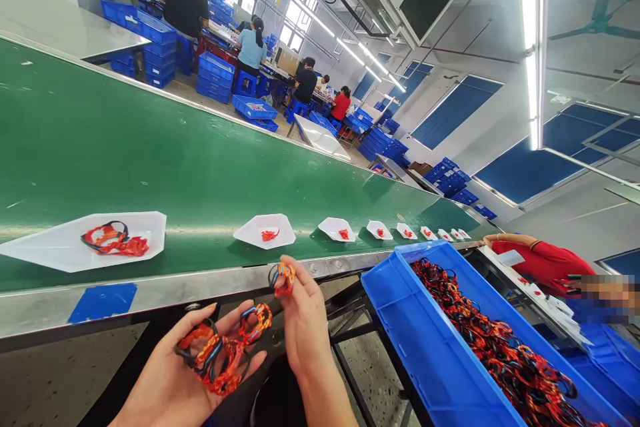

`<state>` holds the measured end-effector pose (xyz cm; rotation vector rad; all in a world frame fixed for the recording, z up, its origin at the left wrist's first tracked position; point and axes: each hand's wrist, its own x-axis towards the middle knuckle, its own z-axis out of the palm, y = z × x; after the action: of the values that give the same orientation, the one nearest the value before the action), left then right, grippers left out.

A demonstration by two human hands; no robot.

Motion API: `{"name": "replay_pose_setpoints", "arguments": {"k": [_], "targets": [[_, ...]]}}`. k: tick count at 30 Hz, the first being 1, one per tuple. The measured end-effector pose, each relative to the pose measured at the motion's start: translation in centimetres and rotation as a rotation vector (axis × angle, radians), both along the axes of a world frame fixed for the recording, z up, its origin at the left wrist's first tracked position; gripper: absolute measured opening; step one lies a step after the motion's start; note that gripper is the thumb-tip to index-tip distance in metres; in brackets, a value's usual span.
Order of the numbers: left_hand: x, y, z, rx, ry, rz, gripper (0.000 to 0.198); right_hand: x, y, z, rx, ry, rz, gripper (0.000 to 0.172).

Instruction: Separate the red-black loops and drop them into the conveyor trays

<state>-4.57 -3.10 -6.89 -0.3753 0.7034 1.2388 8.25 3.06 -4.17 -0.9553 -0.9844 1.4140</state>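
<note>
My left hand (185, 373) lies palm up at the lower left, cradling a tangle of orange-and-black cord loops (216, 355). Just above it, my right hand (305, 327) pinches a single orange-and-black cord loop (283, 279) between thumb and fingers, close below the steel edge of a green conveyor belt (150, 160). The nearest white paper tray (265, 230), holding a small red piece, sits on the belt beyond my right hand. A larger white tray (80, 240) to the left holds a red-and-black bundle.
Several smaller white trays (379, 230) line the belt to the right. A blue crate (400, 320) full of tangled loops stands at my right. Beyond it, a co-worker's red sleeve (545, 263) reaches along a bench. Several people and stacked blue crates fill the far hall.
</note>
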Motion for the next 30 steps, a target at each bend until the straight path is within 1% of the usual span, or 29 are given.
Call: {"name": "replay_pose_setpoints", "arguments": {"k": [3,5,7,9,11,13,15,17,19,21,23,25,28,30], "targets": [[-1.2,0.1,0.1,0.035,0.049,0.070,0.015,-0.8,3.6,1.6,0.332,-0.404,-0.031,0.026],[-1.7,0.1,0.2,0.051,0.081,0.100,0.014,-1.2,6.3,2.2,0.520,-0.733,-0.060,0.029],[-2.1,0.2,0.2,0.051,0.095,0.113,0.014,-1.3,8.4,2.3,0.635,-0.972,-0.058,0.030],[-2.3,0.3,0.4,0.039,0.093,0.125,0.014,-1.2,9.0,2.4,0.693,-1.064,-0.013,0.032],[-2.3,0.4,0.6,0.025,0.082,0.135,0.014,-0.8,8.0,2.5,0.719,-1.037,0.035,0.036],[-2.2,0.6,0.9,0.017,0.068,0.135,0.013,-0.3,5.6,2.7,0.700,-0.979,0.111,0.038],[-2.1,0.7,1.0,0.022,0.064,0.126,0.010,0.3,2.7,2.8,0.627,-0.902,0.241,0.038],[-1.8,0.9,1.0,0.047,0.069,0.096,0.011,0.9,0.4,2.5,0.545,-0.847,0.357,0.043],[-1.5,0.9,0.8,0.082,0.069,0.054,0.014,1.3,-1.0,1.9,0.487,-0.809,0.405,0.051],[-1.1,0.7,0.5,0.104,0.067,0.027,0.014,1.6,-1.5,1.1,0.438,-0.774,0.381,0.052],[-0.7,0.5,0.5,0.095,0.079,0.026,0.012,1.8,-1.5,0.3,0.395,-0.721,0.343,0.047],[-0.4,0.3,0.7,0.080,0.096,0.037,0.012,2.0,-1.4,-0.4,0.330,-0.623,0.340,0.041],[-0.2,0.2,1.0,0.099,0.069,0.037,0.024,2.3,-1.5,-1.5,0.141,-0.325,0.364,0.035],[-0.2,0.1,1.0,0.128,0.023,0.007,0.034,2.6,-1.6,-2.3,-0.022,-0.046,0.323,0.034]]}}
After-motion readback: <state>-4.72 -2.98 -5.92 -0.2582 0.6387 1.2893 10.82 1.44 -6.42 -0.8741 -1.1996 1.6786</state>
